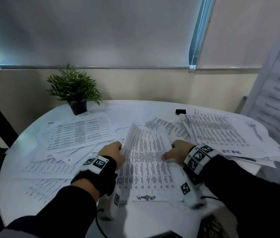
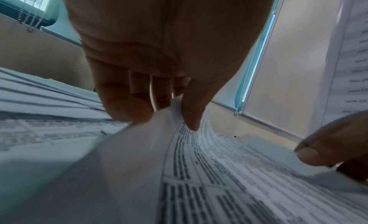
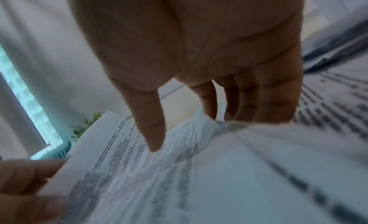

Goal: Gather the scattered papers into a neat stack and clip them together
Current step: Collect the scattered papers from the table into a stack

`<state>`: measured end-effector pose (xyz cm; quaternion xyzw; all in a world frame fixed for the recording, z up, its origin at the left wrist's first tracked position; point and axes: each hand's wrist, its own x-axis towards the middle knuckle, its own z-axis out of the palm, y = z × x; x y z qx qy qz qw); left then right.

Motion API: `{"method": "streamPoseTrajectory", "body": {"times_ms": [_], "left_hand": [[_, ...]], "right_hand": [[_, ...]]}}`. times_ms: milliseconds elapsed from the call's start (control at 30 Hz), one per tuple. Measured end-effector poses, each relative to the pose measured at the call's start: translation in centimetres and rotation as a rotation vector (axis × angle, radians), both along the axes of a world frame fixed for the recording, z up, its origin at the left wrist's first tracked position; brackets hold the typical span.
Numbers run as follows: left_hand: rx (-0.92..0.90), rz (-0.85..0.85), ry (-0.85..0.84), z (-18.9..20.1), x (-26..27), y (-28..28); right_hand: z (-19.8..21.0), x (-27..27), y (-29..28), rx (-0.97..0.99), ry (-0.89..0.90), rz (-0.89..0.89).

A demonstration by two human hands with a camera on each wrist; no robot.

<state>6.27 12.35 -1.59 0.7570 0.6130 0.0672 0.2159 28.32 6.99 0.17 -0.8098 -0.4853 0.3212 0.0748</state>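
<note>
Papers (image 1: 77, 133) are lying loose over most of the round white table (image 1: 15, 194), some fanning out at the left, a thicker heap (image 1: 221, 133) spreading at the right, none of it squared up yet. Between the two hands a small bundle of printed sheets (image 1: 146, 162) is bowing upward, its left edge curling off the surface. The left hand (image 1: 113, 152) is pinching that raised edge, thumb on top and fingers curled beneath, as the left wrist view is showing plainly. The right hand (image 1: 178, 152) is gripping the opposite edge, thumb pressing on the printed face and fingers wrapping under. A potted plant (image 1: 75, 90) is standing at the far left rim, and a small black object (image 1: 180, 111), probably the clip, is sitting at the far side just beside the right heap. Judging from here, the bundle risks creasing if the hands are squeezing inward too hard, and the sheets underneath may be sliding off the near rim as the bundle is dragged across them.
</note>
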Motion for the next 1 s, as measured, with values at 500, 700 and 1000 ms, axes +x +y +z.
{"method": "streamPoseTrajectory", "body": {"times_ms": [500, 700, 1000], "left_hand": [[-0.058, -0.233, 0.352, 2.7, 2.6, -1.7], [-0.102, -0.259, 0.305, 1.3, 5.4, -3.0], [-0.046, -0.094, -0.472, 3.8, 2.4, 0.8]], "right_hand": [[4.1, 9.9, -9.3, 0.934, 0.105, -0.566], [0.9, 11.4, -10.6, 0.977, 0.236, -0.604], [1.4, 10.2, -9.7, 1.002, 0.848, -0.491]]}}
